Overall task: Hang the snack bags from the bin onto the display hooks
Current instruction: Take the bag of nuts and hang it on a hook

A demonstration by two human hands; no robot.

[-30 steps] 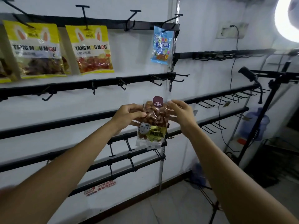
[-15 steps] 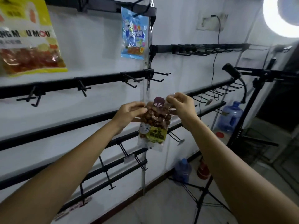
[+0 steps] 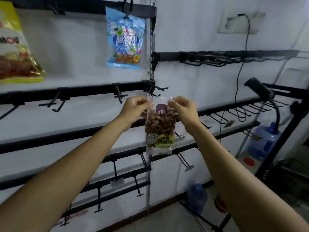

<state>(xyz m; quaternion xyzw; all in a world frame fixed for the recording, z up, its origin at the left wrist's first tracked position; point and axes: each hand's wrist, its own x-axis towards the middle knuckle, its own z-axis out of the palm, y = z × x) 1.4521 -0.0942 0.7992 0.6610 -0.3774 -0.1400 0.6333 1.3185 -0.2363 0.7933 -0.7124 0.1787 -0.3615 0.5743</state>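
Note:
I hold a clear snack bag of brown nuts (image 3: 160, 129) upright in front of the rack. My left hand (image 3: 133, 109) pinches its top left corner and my right hand (image 3: 182, 110) pinches its top right corner. The bag's top edge sits just under a black double hook (image 3: 156, 91) at the right end of the second rail. A blue snack bag (image 3: 125, 37) hangs from the top rail above. A yellow snack bag (image 3: 15, 51) hangs at the far left. The bin is out of view.
Several bare black hooks (image 3: 58, 101) line the rails on the white wall. A second rack (image 3: 234, 57) with hooks stands to the right. A black stand (image 3: 270, 101), a hanging cable and blue water jugs (image 3: 262, 141) crowd the right floor.
Both hands have lifted the nut bag up toward the double hook and slid to its top corners. My view has swung right, so the yellow bags have moved off to the left.

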